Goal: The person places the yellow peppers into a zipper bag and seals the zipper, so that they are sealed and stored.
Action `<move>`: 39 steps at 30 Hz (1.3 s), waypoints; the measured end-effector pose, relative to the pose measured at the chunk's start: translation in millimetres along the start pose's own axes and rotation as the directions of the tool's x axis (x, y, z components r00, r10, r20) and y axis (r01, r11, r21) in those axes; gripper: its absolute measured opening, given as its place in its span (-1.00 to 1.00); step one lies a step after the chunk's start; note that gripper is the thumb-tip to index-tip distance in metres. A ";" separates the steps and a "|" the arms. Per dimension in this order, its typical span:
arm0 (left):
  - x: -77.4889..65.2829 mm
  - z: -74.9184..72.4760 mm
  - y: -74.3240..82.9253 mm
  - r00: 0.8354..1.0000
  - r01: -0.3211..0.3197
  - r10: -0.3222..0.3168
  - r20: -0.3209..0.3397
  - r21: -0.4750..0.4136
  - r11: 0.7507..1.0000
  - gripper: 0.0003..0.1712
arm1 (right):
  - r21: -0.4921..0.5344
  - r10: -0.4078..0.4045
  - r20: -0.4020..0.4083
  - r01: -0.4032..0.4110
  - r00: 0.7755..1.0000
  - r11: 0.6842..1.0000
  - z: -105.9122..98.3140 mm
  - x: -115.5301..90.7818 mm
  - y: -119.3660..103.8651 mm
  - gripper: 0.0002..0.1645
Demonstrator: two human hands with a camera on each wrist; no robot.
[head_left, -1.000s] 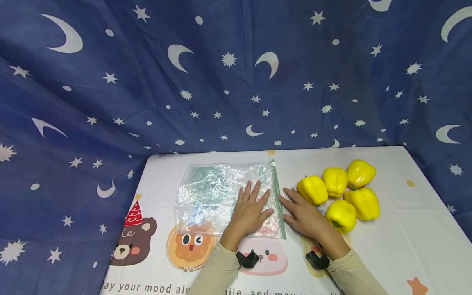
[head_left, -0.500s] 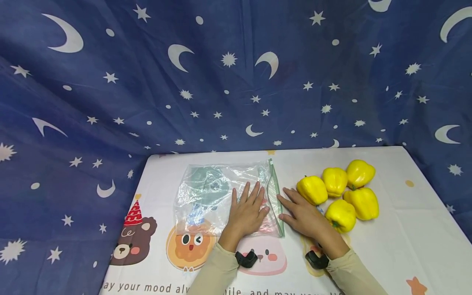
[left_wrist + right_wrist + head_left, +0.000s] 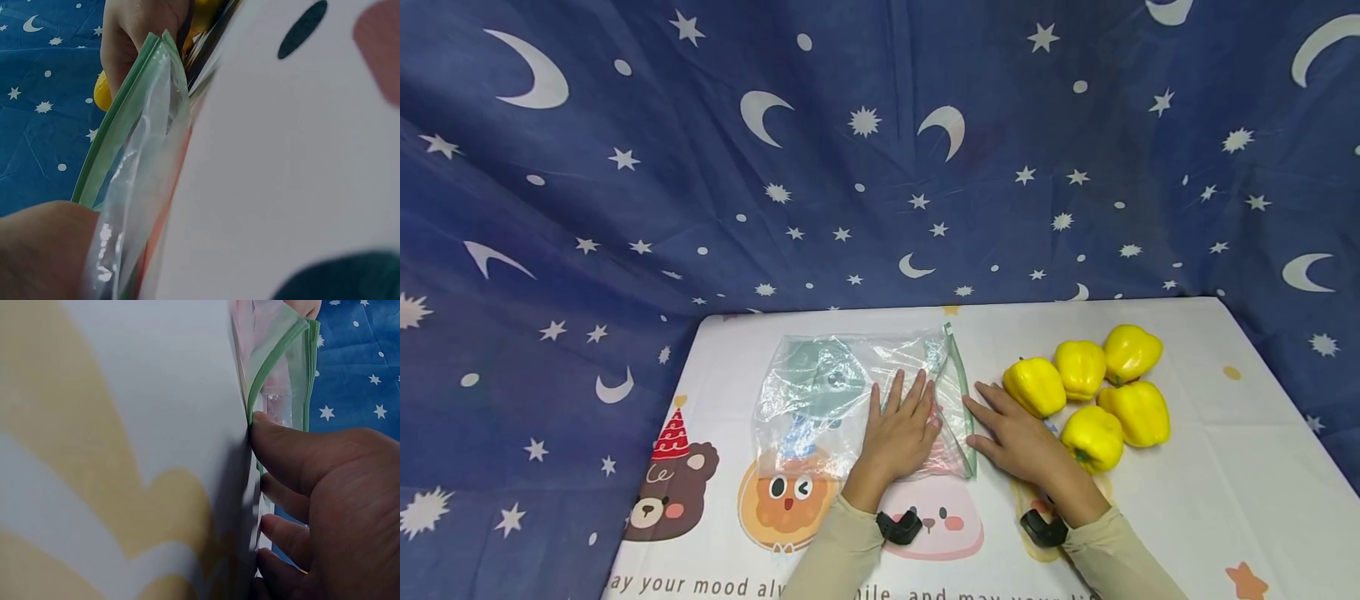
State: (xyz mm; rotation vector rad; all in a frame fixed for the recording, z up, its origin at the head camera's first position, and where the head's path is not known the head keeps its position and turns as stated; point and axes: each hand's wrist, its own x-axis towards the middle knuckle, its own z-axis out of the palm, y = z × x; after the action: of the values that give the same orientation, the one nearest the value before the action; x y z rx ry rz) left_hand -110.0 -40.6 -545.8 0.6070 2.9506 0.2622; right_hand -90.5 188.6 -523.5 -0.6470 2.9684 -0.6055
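Now the left hand [image 3: 895, 443] lies spread on the plastic bag [image 3: 838, 408], and the right hand [image 3: 1028, 443], fingers straight, touches its green edge [image 3: 959, 371]. Right of the bag sit five yellow peppers [image 3: 1082, 375]; before it, the tablecloth [image 3: 1240, 467] beneath reads "your mood".

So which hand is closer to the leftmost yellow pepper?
The right. The right hand is close beside the yellow pepper, on the side toward the person; the left hand is farther off to the left, resting on the clear bag.
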 end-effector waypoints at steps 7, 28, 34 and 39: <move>-1.8 -0.7 -2.7 0.999 -0.022 0.022 -0.026 0.004 1.000 -0.30 | -0.002 -0.005 -0.009 0.005 1.000 1.000 -0.5 -0.1 -0.6 -0.23; -2.2 1.9 -7.6 0.999 -0.031 0.030 -0.039 -0.021 0.999 -0.32 | -0.007 0.001 -0.011 -0.001 1.000 1.000 -1.6 -1.0 -2.7 -0.23; -2.8 1.2 -9.0 0.997 -0.035 0.032 -0.073 -0.034 0.999 -0.33 | -0.005 0.000 -0.009 0.000 1.000 1.000 -2.6 -1.2 -3.5 -0.23; -2.9 0.9 -9.7 0.997 -0.033 0.030 -0.076 -0.038 0.999 -0.33 | -0.002 0.005 -0.009 -0.005 1.000 1.000 -2.4 -1.5 -4.1 -0.22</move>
State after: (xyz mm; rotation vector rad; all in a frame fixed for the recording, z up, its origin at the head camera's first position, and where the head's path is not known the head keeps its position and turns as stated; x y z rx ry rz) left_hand -110.9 -50.4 -548.3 0.6529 3.0019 0.3525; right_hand -87.9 186.6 -519.8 -0.6391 2.9783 -0.6060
